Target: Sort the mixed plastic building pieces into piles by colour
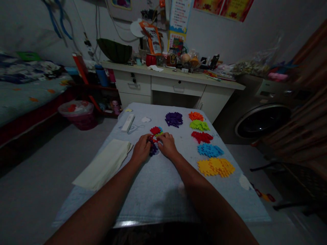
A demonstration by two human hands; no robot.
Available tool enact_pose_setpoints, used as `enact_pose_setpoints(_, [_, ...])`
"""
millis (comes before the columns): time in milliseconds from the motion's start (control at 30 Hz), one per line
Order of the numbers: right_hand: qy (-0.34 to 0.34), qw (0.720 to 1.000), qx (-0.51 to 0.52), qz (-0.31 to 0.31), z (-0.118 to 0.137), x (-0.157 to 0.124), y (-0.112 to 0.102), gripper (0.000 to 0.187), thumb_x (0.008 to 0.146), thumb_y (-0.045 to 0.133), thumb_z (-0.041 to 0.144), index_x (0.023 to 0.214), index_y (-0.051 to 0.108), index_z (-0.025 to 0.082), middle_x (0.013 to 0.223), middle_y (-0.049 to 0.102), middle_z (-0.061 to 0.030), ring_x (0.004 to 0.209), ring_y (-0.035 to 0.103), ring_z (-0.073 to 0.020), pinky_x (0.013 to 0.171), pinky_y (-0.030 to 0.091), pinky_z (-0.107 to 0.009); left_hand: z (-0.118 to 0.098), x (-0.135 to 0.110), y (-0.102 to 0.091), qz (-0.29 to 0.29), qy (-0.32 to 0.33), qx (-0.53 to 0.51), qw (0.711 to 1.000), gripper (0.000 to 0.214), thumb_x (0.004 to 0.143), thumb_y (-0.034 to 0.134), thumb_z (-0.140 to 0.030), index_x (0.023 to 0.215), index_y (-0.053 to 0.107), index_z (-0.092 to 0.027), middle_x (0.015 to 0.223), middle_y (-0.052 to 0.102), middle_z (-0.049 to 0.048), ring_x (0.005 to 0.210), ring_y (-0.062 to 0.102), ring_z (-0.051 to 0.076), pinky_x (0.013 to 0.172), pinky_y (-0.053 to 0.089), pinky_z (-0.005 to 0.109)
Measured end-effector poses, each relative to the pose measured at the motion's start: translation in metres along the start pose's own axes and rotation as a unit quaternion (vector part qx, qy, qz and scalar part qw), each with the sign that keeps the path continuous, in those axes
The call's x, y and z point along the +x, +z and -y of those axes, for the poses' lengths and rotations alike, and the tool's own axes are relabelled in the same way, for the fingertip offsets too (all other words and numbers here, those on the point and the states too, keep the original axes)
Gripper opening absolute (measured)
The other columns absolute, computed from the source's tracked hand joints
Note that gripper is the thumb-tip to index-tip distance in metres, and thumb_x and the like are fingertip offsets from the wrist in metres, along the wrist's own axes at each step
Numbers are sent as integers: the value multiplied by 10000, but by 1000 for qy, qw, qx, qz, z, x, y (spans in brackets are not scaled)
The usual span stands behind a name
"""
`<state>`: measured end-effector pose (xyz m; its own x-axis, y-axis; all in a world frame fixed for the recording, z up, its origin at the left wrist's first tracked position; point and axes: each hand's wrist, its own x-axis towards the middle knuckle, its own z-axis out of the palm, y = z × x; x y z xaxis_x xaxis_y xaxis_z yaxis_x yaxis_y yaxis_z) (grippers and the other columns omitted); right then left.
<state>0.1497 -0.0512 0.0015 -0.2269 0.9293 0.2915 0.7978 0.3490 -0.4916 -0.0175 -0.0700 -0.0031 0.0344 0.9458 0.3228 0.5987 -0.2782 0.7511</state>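
Note:
Both my hands meet at the middle of a cloth-covered table [163, 183], around a small cluster of joined plastic building pieces [154, 139] in red, purple, green and blue. My left hand [142, 147] grips the cluster's left side, fingers bent around it. On its right, my right hand [167, 144] pinches the cluster, with the fingertips partly hiding it. A purple part [152, 149] sticks out toward me between the hands, and a red part [155, 130] shows beyond the fingers.
Sorted piles lie right: orange [196, 116], lime green [199, 125], red [202, 137], blue [209, 150] and yellow [216, 167]. A purple pile [174, 119] sits farther back. At left are folded paper [104, 165] and a white box [128, 123]. A cluttered desk [178, 75] stands behind.

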Motion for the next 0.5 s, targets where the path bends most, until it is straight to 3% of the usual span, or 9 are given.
enact_pose_setpoints(367, [8,1000,-1,-23,-4,-6,-3,119,747,629,168,861,649,198,1074,564,-79,1028,488,-236,937,395,-377,0,-1,1,-1,-33,-42,999,465,808,428,-168,1256,547,-206,1255,623,96,1124,630,214,1033,483,414])
enact_pose_setpoints(500, [11,1000,-14,-11,-4,-9,-8,220,759,637,228,976,614,201,1063,602,-78,1025,489,-251,929,381,-387,-1,-1,2,-3,-32,-36,999,451,809,443,-176,1248,549,-199,1254,625,103,1121,633,223,1034,484,421])
